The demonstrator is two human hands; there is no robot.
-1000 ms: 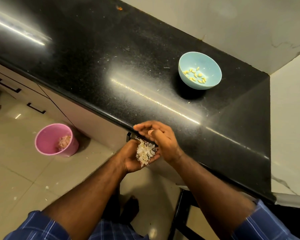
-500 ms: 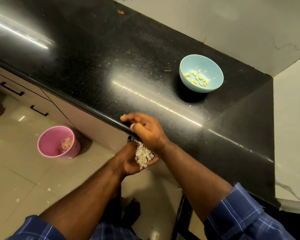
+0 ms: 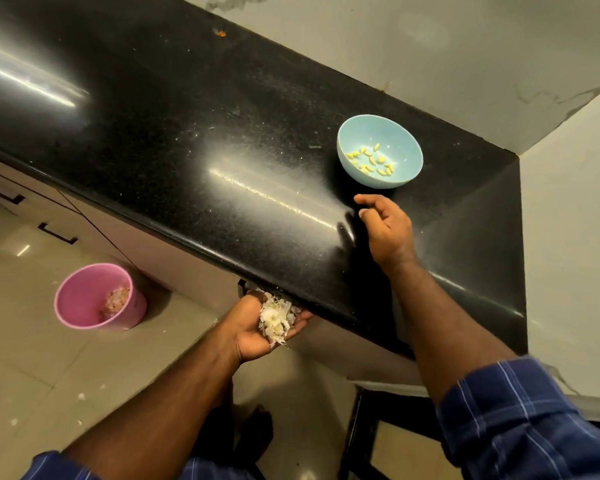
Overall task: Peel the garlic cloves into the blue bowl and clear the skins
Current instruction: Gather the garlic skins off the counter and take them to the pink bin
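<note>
two hands are seen. the left hand [image 3: 257,327] is held palm up just below the front edge of the counter [image 3: 194,140], its fingertips hidden under that edge. one heap of garlic skins [image 3: 276,318] is cupped in it; the grip is curled loosely around the heap. the right hand [image 3: 387,230] is raised over the counter, just in front of the blue bowl [image 3: 400,133] and apart from it. its fingers are bent and nothing is seen between them; whether the grip is closed cannot be told.

one blue bowl is set on the counter near the back corner, upright. peeled garlic cloves [image 3: 371,160] are gathered at its bottom; about fifteen can be counted, though the small ones run together. fine pale specks are scattered over the dark counter, and one small orange scrap [image 3: 221,33] is found at its rear edge.

one pink bucket [image 3: 84,296] is placed on the floor [image 3: 28,368] to the left, close to the cabinet fronts, with one clump of skins [image 3: 116,301] inside it. a few pale flakes are spread on the floor tiles. two dark drawer handles [image 3: 58,233] are visible on the cabinet. two blue checked sleeves [image 3: 520,420] are seen at the lower edge.
</note>
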